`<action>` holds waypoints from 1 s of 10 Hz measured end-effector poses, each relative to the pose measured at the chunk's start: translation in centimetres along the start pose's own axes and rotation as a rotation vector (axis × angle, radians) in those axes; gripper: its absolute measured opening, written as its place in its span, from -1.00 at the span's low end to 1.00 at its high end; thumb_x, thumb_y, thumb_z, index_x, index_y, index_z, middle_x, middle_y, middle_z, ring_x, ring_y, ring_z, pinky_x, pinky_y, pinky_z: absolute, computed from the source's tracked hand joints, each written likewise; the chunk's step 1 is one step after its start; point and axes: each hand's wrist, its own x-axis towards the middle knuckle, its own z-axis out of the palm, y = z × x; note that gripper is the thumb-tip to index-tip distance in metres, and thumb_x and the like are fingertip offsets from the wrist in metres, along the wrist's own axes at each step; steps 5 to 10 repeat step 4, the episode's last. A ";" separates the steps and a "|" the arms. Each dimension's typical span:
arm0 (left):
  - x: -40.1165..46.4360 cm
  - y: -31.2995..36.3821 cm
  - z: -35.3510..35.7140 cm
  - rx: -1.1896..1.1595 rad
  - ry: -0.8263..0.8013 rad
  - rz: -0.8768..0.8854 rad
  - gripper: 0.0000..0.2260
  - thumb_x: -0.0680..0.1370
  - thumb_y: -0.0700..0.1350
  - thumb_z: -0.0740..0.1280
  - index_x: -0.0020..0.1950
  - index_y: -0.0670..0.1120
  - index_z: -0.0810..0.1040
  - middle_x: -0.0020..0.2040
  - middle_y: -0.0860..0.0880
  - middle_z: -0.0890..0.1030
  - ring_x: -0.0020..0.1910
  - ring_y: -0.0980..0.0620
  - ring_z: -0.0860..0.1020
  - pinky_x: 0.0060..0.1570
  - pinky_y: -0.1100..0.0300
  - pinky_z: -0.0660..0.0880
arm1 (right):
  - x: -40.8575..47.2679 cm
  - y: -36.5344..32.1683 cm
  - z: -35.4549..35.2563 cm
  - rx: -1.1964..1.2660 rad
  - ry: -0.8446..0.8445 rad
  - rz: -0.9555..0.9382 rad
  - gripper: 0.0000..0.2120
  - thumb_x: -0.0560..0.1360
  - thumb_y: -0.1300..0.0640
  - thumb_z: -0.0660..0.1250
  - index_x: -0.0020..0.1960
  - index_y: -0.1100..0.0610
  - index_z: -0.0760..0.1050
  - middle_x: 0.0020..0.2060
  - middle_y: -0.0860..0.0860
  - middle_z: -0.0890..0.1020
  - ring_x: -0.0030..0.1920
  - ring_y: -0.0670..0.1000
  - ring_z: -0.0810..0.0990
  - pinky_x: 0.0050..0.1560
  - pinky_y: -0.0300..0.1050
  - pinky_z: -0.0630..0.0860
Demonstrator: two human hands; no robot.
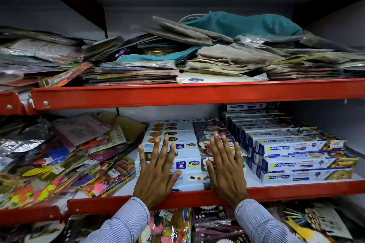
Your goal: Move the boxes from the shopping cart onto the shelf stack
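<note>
Left hand (156, 171) and right hand (225, 169) flat, fingers spread, grasping nothing, on boxes (187, 163); press evenly, squaring stack beside Freshwrapp boxes (300, 163).

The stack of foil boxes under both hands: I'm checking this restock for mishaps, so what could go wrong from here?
1. The front box sits near the red shelf edge; a loose push from the left hand or right hand may let it slip off.
2. The stack steps back unevenly, so pushing could skew it.
3. It sits close to the Freshwrapp boxes and loose packets, which might get jammed.
</note>
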 end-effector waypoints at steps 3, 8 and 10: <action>0.0 0.0 -0.4 0.009 -0.018 0.013 -0.33 0.65 0.27 -0.02 0.61 -0.14 0.03 0.64 -0.16 -0.01 0.60 -0.21 0.00 0.44 -0.47 -0.16 | -0.4 -0.1 -0.2 -0.007 -0.011 -0.013 -0.41 0.65 -0.10 -0.05 0.62 0.08 -0.02 0.63 0.00 0.01 0.63 0.04 0.00 0.58 0.26 0.00; -0.3 0.7 -1.2 -0.033 0.028 -0.009 -0.32 0.64 0.27 -0.01 0.61 -0.14 0.01 0.64 -0.15 -0.03 0.60 -0.21 -0.01 0.44 -0.48 -0.15 | -0.5 -0.6 -0.9 0.024 0.020 -0.001 -0.40 0.64 -0.10 -0.04 0.62 0.09 -0.04 0.64 0.01 -0.01 0.63 0.04 -0.01 0.56 0.28 0.05; -0.3 0.7 -1.2 -0.033 0.028 -0.009 -0.32 0.64 0.27 -0.01 0.61 -0.14 0.01 0.64 -0.15 -0.03 0.60 -0.21 -0.01 0.44 -0.48 -0.15 | -0.5 -0.6 -0.9 0.024 0.020 -0.001 -0.40 0.64 -0.10 -0.04 0.62 0.09 -0.04 0.64 0.01 -0.01 0.63 0.04 -0.01 0.56 0.28 0.05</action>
